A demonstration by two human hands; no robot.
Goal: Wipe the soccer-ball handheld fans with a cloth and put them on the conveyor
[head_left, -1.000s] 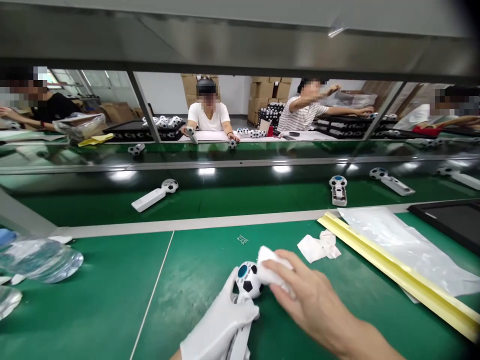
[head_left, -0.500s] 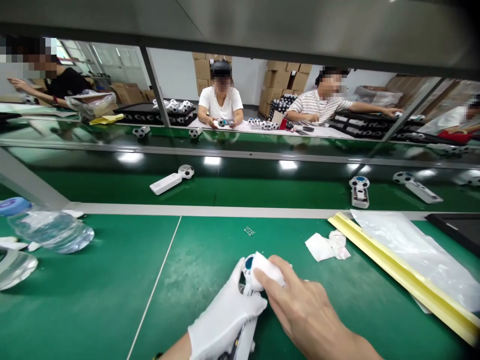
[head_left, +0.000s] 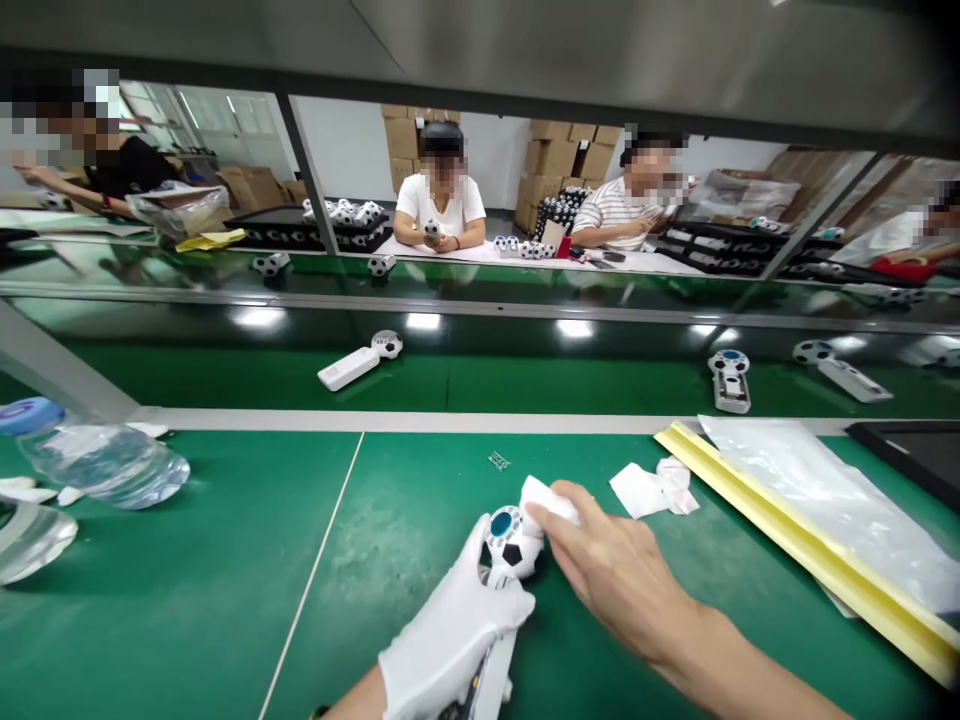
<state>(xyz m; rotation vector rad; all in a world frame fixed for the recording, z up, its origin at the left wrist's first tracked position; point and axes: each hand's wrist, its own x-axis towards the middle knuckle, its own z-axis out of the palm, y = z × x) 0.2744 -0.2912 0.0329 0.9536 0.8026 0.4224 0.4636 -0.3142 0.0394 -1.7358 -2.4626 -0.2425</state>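
Left grip [head_left: 454,640]: white cotton glove, fingers closed around the smooth white plastic handle of a ball-headed wand [head_left: 511,545], which is held tilted just above the tabletop. The wand's round head has black-and-white football panels and a glossy blue button [head_left: 501,524] on top.

Right grip [head_left: 622,570]: bare, fingers and thumb pinched on a folded white cloth [head_left: 550,500]. The soft cloth touches the upper side of the ball head, next to the blue button.

Tabletop [head_left: 172,600]: smooth green mat, crossed by a thin white seam [head_left: 311,570]. Just beyond the right grip lies a crumpled white tissue [head_left: 651,488]. A few tiny metal bits [head_left: 499,460] sit farther up the mat. To the right, a flat yellow strip [head_left: 795,540] runs diagonally beside a thin, glossy plastic sheet [head_left: 817,500], which partly overlaps it. A black-framed tray [head_left: 907,455] sits at the far corner. At left lies a wrinkled clear plastic bag [head_left: 97,462] with a blue lid [head_left: 30,416] at its end.

Past a grey rail [head_left: 450,421], more wands [head_left: 358,360] lie on a green belt [head_left: 525,385].
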